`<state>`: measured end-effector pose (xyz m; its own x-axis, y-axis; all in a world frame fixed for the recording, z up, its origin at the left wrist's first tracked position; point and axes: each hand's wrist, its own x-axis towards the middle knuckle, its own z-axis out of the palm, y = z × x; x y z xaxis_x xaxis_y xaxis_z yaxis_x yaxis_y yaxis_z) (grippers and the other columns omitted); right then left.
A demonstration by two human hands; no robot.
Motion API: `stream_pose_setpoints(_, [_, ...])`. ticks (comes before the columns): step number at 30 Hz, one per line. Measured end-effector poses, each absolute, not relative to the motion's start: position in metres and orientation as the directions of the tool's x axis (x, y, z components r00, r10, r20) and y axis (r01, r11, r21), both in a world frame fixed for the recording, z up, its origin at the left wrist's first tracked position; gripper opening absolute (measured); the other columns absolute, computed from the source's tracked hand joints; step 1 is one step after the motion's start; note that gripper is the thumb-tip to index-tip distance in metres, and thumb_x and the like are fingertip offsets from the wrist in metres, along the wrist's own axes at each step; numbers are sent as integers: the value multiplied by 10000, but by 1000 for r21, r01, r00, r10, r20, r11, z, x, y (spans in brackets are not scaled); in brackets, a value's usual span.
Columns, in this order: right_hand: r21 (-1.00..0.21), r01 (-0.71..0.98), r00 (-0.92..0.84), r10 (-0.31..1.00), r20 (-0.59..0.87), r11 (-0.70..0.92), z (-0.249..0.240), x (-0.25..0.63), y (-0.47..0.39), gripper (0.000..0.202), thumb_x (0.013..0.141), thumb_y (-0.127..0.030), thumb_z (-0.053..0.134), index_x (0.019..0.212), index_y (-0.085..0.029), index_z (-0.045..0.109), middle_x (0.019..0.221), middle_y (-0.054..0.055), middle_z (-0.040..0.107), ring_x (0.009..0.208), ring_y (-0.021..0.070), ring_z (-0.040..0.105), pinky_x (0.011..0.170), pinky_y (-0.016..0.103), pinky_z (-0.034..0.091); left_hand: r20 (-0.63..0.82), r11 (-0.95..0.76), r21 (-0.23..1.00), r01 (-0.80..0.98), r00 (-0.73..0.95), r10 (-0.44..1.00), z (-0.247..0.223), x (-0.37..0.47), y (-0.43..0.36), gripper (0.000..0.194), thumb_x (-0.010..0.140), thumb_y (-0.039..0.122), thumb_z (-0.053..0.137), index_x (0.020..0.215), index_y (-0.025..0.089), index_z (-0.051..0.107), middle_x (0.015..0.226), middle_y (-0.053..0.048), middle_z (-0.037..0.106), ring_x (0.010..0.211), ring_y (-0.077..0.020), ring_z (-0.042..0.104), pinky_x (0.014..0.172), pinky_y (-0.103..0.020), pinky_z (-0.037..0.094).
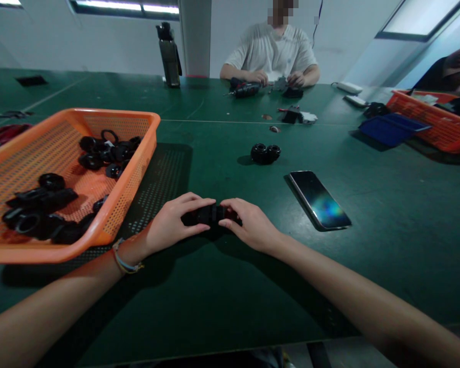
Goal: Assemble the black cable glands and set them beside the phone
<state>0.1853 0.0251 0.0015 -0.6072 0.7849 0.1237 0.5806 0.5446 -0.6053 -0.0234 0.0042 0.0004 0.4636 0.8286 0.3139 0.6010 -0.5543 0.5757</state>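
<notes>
Low over the green table, my left hand and my right hand face each other around a black cylindrical part. The left fingers and thumb wrap its left end, while the right fingers and thumb pinch its right end. My fingers cover much of the part, so its exact kind cannot be made out. Beyond the hands lies a pair of round black ring-shaped parts, touching each other. Left of my left hand stands an orange perforated basket holding several black plastic parts.
A smartphone lies right of my hands. Across the table a person handles small parts beside a power drill. A dark bottle stands at the back. At right are a blue tray and another orange basket.
</notes>
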Motion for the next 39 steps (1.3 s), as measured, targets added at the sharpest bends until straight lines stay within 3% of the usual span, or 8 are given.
stream_pose_setpoints(9, [-526,599,-658,746,107,604,6,184,24,202,861,-225,521,1029,-122,562,934,94,618,860,184,563,761,353,466,328,-574,570,588,477,815,-1,-24,4,373,808,349,610,1149,200,589,1015,-54,609,914,-159,607,840,-288,503])
stream_pose_setpoints(20, [-551,570,-648,746,154,610,5,185,24,186,865,-245,513,1007,-137,565,928,87,620,857,180,563,761,348,472,308,-545,601,585,459,833,0,-23,2,392,792,342,622,1152,192,582,1040,-62,628,927,-165,614,852,-292,495])
stream_pose_setpoints(26, [-574,491,-655,712,252,655,0,186,23,479,739,-289,681,1165,-195,484,1078,89,604,961,211,566,796,384,482,261,-469,657,591,405,876,1,-21,2,431,750,387,646,1117,172,576,1034,-71,662,892,-182,637,803,-303,515])
stream_pose_setpoints(32, [-505,489,-665,679,312,711,-4,188,23,363,743,-225,676,1077,-194,538,956,66,638,872,193,574,731,344,478,235,-487,631,604,449,862,6,-20,1,390,727,398,675,1042,175,616,961,-51,691,852,-174,651,795,-287,512])
stream_pose_setpoints(39, [-422,478,-686,627,368,770,-2,188,21,336,785,-306,635,1056,-125,554,906,97,642,807,193,566,691,335,471,269,-524,595,610,462,845,4,-21,1,389,741,407,672,1039,160,640,904,-53,702,800,-165,657,743,-260,511])
